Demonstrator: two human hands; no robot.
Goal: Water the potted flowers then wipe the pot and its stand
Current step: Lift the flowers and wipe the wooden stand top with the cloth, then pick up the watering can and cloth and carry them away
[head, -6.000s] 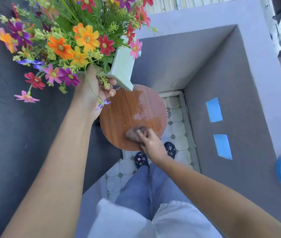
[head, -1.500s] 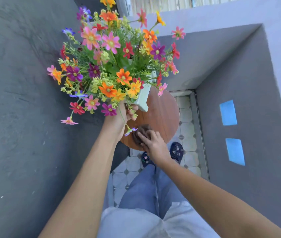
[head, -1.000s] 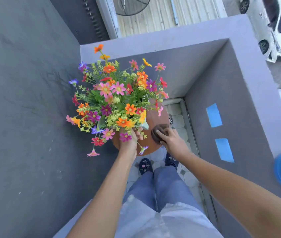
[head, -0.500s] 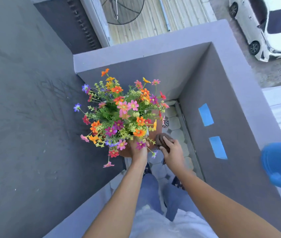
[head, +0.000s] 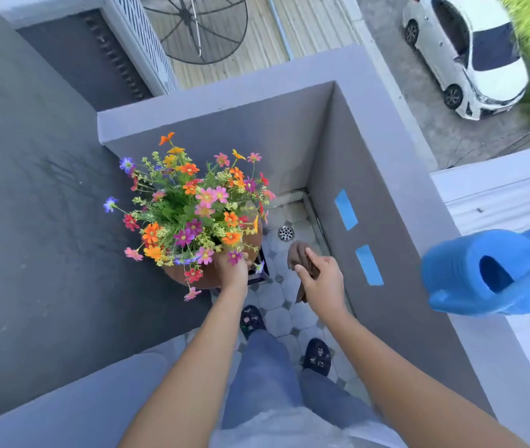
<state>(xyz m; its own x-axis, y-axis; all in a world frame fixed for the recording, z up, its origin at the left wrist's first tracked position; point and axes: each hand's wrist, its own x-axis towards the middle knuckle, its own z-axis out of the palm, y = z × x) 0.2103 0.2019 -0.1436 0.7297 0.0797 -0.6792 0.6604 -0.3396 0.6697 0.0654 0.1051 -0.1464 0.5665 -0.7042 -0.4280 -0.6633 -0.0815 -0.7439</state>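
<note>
A bunch of colourful flowers [head: 192,208] fills the view over the round wooden stand [head: 254,236]; the white pot is hidden under the blooms. My left hand [head: 231,270] reaches in under the flowers at the stand's near edge, its fingers hidden by them. My right hand [head: 320,279] grips a crumpled brown cloth [head: 297,258] in the air to the right of the stand, above the tiled floor. A blue watering can [head: 490,273] rests on the parapet top at the right.
Grey walls [head: 370,176] box in a narrow tiled corner with a floor drain [head: 285,233]. Two blue tape strips [head: 369,265] mark the right wall. My feet in dark slippers [head: 317,357] stand on the tiles. A white car [head: 470,53] is parked far below.
My right hand has lifted the cloth off the stand and moved it right. The pot now sits lower over the stand, and my head has pulled back and up.
</note>
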